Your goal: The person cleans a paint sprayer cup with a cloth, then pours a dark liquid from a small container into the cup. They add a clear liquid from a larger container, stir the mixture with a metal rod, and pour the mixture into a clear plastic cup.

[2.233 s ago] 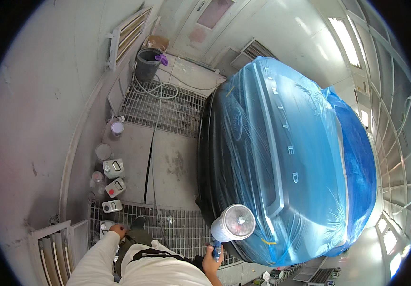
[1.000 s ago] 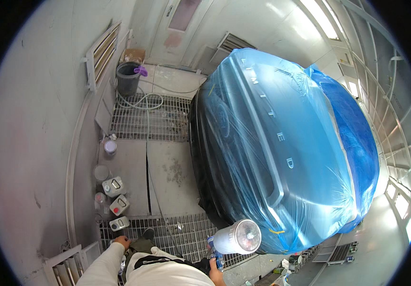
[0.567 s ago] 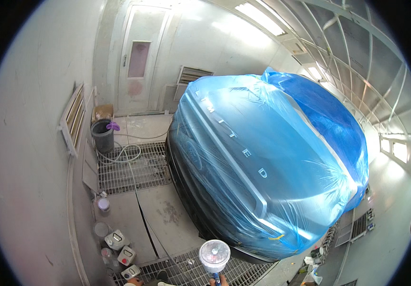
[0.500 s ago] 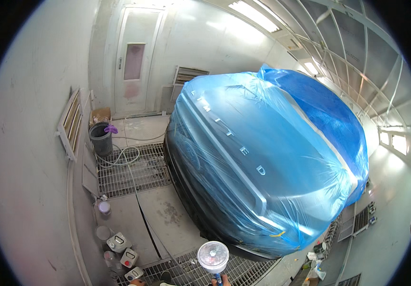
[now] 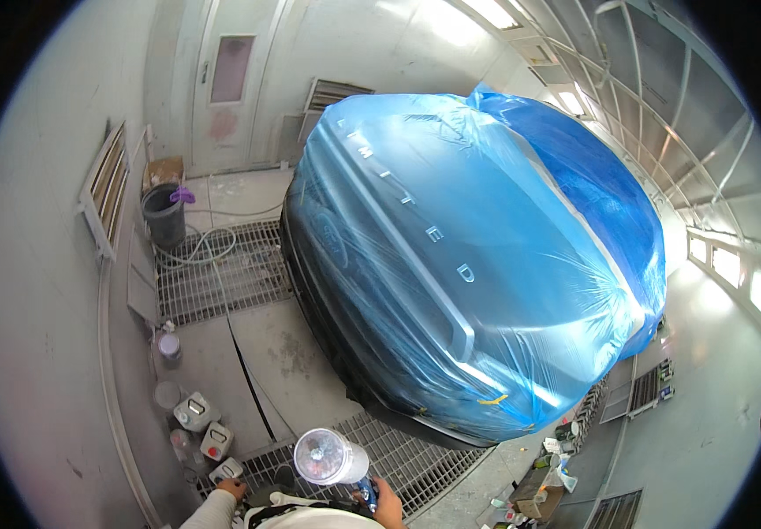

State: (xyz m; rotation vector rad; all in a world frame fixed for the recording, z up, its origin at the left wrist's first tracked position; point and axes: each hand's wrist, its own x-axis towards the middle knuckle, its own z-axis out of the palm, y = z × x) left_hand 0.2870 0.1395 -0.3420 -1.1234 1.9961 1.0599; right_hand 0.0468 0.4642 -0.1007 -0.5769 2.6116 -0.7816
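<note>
My right hand (image 5: 385,501) grips a blue spray gun (image 5: 365,494) by its handle; a translucent, lidded cup (image 5: 330,456) sits on top, below the car's near bumper in view. My left hand (image 5: 232,488) is small at the lower left, fingers curled near a white jug (image 5: 226,470) on the floor behind it; what it holds, if anything, I cannot make out. A car (image 5: 451,220) wrapped in blue translucent plastic fills the centre and right, its dark bumper (image 5: 335,353) showing along the lower left edge.
Several jugs and containers (image 5: 195,412) line the left wall. A dark bucket (image 5: 165,216) with a purple cloth stands farther back beside a coiled hose (image 5: 208,256). Floor grates (image 5: 222,286), a rear door (image 5: 231,141) and louvred vents (image 5: 103,189) surround the car. Assorted items (image 5: 544,489) lie lower right.
My right hand and the gun have shifted left, and the cup is tilted differently. The view has swung up toward the rear door, then slightly back down, so less of my body shows.
</note>
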